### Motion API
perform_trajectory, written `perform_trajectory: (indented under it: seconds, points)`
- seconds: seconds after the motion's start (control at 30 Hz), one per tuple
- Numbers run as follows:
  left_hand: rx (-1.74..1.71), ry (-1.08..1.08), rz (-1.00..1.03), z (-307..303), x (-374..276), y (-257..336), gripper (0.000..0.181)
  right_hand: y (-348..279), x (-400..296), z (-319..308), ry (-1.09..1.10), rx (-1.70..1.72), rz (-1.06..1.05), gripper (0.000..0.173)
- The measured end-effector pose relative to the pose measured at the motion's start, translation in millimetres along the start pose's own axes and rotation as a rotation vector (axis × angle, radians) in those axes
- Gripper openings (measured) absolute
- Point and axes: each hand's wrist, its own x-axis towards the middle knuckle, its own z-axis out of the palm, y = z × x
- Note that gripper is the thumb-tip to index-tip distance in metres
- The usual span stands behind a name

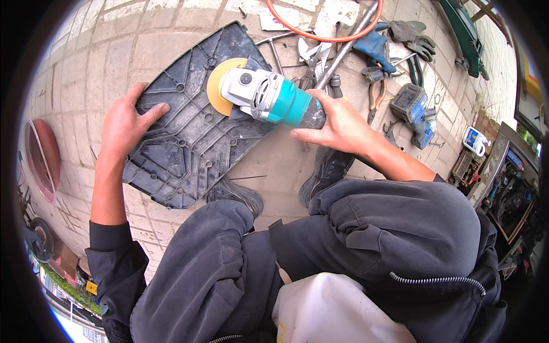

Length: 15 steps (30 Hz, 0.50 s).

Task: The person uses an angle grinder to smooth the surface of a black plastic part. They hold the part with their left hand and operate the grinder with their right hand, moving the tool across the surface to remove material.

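Observation:
My right hand (339,122) is closed around the dark rear body of a teal angle grinder (289,100) with a silver gear head. Its yellow disc (221,85) lies over a ribbed black plastic panel (193,124); whether disc and panel touch, I cannot tell. My left hand (133,115) grips the panel's left edge, the thumb on the ribbed face and the fingers mostly hidden at the edge. The panel slants in front of my left shoe (240,193), above the paved ground.
Beyond the grinder lie an orange hose (330,39), a metal bar (347,47), pliers (377,96), a blue glove (373,45) and grey gloves (414,38). A blue cordless tool (414,111) is at right, a green floor jack (465,38) farther off. A red round tub (43,154) stands left.

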Motion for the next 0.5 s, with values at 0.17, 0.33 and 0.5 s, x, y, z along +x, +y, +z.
perform_trajectory:
  seconds: [0.17,0.33,0.5]
  points:
    - [-0.009,0.011,0.018,-0.1,-0.6,0.0,0.053,1.8,-0.5,-4.6,-0.027,0.034,-0.023,0.087]
    - [-0.017,0.003,0.008,1.0,0.3,-0.8,0.053,3.3,-0.2,-1.0,-0.047,-0.029,0.002,0.087]
    - [-0.022,0.002,0.014,-0.3,0.1,1.4,0.053,-3.0,2.6,-1.1,-0.038,-0.028,0.016,0.081]
